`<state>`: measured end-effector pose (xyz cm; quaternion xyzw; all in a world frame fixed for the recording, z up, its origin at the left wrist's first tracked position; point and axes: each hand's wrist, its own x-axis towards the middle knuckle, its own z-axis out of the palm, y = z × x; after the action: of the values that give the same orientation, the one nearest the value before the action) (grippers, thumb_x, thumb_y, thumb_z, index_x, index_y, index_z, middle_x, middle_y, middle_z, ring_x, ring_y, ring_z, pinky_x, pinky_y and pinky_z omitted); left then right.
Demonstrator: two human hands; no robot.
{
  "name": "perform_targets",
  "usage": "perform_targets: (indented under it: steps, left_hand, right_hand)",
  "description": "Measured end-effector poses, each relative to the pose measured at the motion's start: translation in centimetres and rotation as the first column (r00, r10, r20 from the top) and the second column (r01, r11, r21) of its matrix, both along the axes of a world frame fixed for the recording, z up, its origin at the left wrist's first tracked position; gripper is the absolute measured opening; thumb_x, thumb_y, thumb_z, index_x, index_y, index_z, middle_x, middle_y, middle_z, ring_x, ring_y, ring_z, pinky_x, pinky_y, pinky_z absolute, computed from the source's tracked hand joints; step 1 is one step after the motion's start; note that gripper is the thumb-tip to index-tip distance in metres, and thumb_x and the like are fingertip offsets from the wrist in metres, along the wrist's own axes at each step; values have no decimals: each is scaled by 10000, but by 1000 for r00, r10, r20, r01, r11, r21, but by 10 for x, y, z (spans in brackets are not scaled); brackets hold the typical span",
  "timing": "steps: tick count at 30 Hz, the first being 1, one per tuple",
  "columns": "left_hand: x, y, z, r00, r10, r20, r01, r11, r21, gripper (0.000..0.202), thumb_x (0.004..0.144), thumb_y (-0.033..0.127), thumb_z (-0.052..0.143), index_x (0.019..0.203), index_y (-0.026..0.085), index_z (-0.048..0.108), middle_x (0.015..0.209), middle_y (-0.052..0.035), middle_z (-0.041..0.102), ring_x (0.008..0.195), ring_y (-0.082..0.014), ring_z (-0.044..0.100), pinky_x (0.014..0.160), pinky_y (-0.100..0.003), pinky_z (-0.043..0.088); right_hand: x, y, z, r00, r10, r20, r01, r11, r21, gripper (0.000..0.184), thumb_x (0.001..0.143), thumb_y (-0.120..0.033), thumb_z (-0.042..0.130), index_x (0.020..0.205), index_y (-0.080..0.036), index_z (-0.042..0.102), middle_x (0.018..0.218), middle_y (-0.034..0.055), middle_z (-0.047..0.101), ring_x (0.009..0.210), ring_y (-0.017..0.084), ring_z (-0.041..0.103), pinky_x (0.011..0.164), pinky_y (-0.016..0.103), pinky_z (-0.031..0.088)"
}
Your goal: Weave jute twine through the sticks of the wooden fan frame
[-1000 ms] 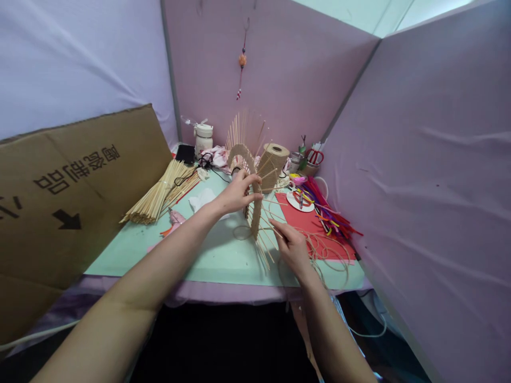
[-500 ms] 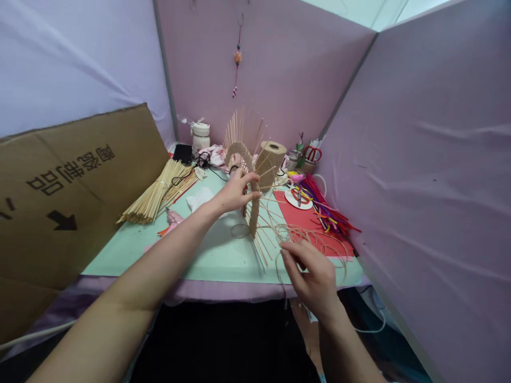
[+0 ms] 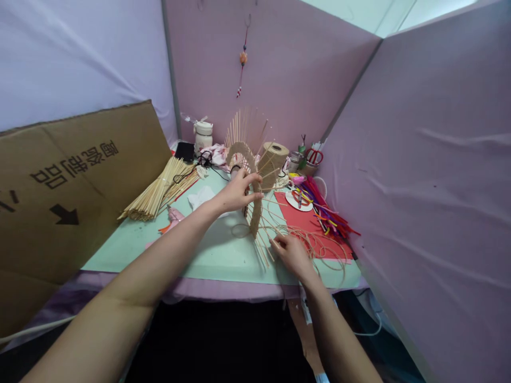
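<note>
Readable marking is found on one item only: the brown cardboard sheet leaning at the left of the tabletop. It carries a row of four black printed Chinese characters, standing upside down; two appear to read "制品", the others are uncertain. Below them is a solid black arrow. Part-cut black marks at the sheet's left edge are illegible.

Green table: stick frame is stood at ctr, skewers laid at 10 o'clock, red sheet (twine on it) at 3.

L hand gripping woven stick frame — R hand pinching twine by its lower sticks
</note>
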<state>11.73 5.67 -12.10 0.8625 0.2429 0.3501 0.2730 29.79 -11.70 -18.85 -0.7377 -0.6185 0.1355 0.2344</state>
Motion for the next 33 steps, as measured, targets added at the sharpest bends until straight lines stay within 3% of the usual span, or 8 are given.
perform_targets:
  steps: [6,9,13,19,25,28,33]
  left_hand:
    - [-11,-4,6,995,-60,-82,56,997,-52,479,800,345,605,1261,246,519,1108,-58,409,879,-166,549,871,-403,526]
    - [-14,-5,6,988,-104,-117,99,994,-49,619,721,277,645,1316,268,476,1144,-55,404,914,-167,542,894,-399,521]
    - [-12,-11,1,992,-113,-65,108,992,-71,731,671,369,732,1339,286,446,1211,-63,366,947,-164,540,921,-390,514]
    - [-6,-19,-14,1000,-27,-11,26,997,-74,942,626,455,794,1429,292,329,1246,-84,331,1002,-201,518,922,-427,509]
    - [-2,-23,-20,998,20,60,-16,997,-73,854,676,300,722,1420,262,304,1310,-105,314,1013,-191,494,868,-382,539]
    - [-2,-22,-24,995,17,101,-7,994,-105,829,671,278,716,1400,294,321,1311,-97,311,997,-182,485,764,-336,567]
    - [1,-17,-29,983,57,177,-26,985,-170,811,664,268,722,1380,311,342,1325,-95,283,990,-180,479,657,-276,569]
  right_hand:
    - [-21,56,2,987,9,162,4,997,-82,349,912,-397,453,788,-170,688,760,87,687,693,172,566,573,257,259]
    - [-22,76,4,991,-8,130,17,997,-74,379,922,-425,426,867,-178,707,868,106,709,774,195,602,575,259,269]
    - [-22,88,-2,999,1,52,4,996,-88,393,919,-478,429,959,-208,711,952,97,721,824,211,632,581,250,302]
    - [-23,90,-8,1000,9,-15,-10,999,-45,352,922,-423,451,972,-192,712,926,108,732,841,210,640,640,233,366]
    - [-17,81,-5,999,28,-44,-28,1000,4,326,911,-376,461,872,-179,717,826,80,721,764,184,613,640,228,358]
    - [-9,67,-5,1000,-10,-17,11,1000,26,312,896,-359,479,781,-166,695,752,65,695,711,169,586,624,233,335]
    - [3,37,-10,996,-80,-24,82,993,82,331,900,-394,475,790,-166,688,704,59,675,661,174,573,610,257,336]
